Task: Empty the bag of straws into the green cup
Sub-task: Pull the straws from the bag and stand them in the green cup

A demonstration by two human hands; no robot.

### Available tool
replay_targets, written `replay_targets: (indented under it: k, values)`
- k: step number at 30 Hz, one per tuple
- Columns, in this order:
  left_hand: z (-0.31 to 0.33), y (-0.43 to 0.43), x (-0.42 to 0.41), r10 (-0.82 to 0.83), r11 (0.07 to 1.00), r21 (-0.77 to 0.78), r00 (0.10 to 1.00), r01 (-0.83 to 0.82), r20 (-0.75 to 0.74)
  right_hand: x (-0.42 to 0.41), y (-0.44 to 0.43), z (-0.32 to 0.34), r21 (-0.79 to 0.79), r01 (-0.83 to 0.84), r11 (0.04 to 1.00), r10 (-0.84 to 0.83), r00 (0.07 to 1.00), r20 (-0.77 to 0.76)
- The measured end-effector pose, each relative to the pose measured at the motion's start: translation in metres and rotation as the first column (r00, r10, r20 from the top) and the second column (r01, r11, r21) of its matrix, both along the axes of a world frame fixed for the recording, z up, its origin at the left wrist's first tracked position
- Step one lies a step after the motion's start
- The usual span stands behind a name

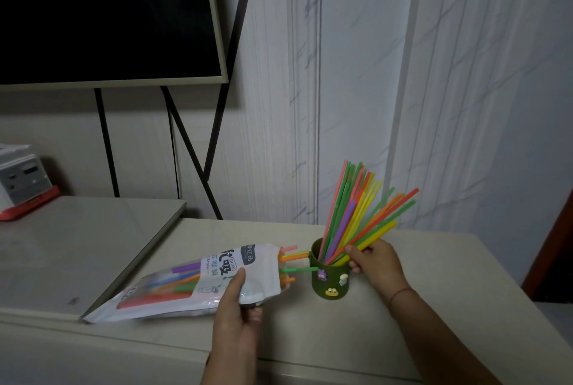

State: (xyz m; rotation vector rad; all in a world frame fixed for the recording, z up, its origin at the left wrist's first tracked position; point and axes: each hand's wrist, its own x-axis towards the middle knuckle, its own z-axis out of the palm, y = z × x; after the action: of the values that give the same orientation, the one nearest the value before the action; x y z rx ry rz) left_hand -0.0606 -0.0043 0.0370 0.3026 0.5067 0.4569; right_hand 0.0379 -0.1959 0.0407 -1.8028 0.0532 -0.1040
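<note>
A dark green cup (330, 284) with small cartoon charms stands on the cream counter, and a fan of coloured straws (356, 214) sticks out of it, leaning right. My right hand (376, 262) is at the cup's right rim, fingers pinching a few of those straws. The white and clear straw bag (198, 284) lies tilted to the cup's left, its open mouth facing the cup. Several straws (291, 260) poke out of the mouth toward the cup. My left hand (237, 310) grips the bag near its mouth, thumb on top.
A raised beige slab (77, 248) covers the counter's left part, under the bag's tail. A white box on a red base (21, 180) sits far left. A dark screen on black legs (108, 15) stands behind. The counter's front edge (310, 366) runs near my arms.
</note>
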Motion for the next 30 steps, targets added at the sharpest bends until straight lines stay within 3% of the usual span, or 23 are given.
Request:
replay_targets:
  k: [5, 11, 17, 20, 25, 30]
  values:
    - [0.001, -0.002, -0.001, -0.004, 1.0, 0.001, 1.0, 0.004, 0.003, -0.004, 0.002, -0.005, -0.049, -0.016, 0.999, 0.015, 1.0, -0.018]
    - [0.004, -0.002, -0.001, -0.007, 1.0, -0.002, 1.0, 0.007, 0.007, -0.022, -0.001, -0.01, 0.101, 0.051, 0.994, -0.038, 0.992, -0.124]
    - [-0.003, -0.005, 0.001, -0.053, 0.996, 0.065, 0.998, 0.054, -0.018, -0.06, 0.028, -0.002, 0.355, -0.176, 0.918, 0.249, 0.954, -0.169]
    - [-0.003, -0.009, 0.002, -0.068, 0.993, 0.096, 0.997, 0.071, -0.034, -0.071, 0.045, 0.01, 0.461, -0.241, 0.854, 0.32, 0.942, -0.101]
    - [-0.003, -0.015, 0.0, -0.067, 0.989, 0.127, 0.997, 0.07, -0.029, -0.074, 0.053, 0.015, 0.444, -0.218, 0.869, 0.23, 0.973, 0.027]
    - [-0.004, -0.009, -0.002, -0.043, 0.995, 0.084, 0.999, 0.044, -0.01, -0.072, 0.042, 0.015, 0.429, -0.152, 0.891, 0.157, 0.987, 0.023]
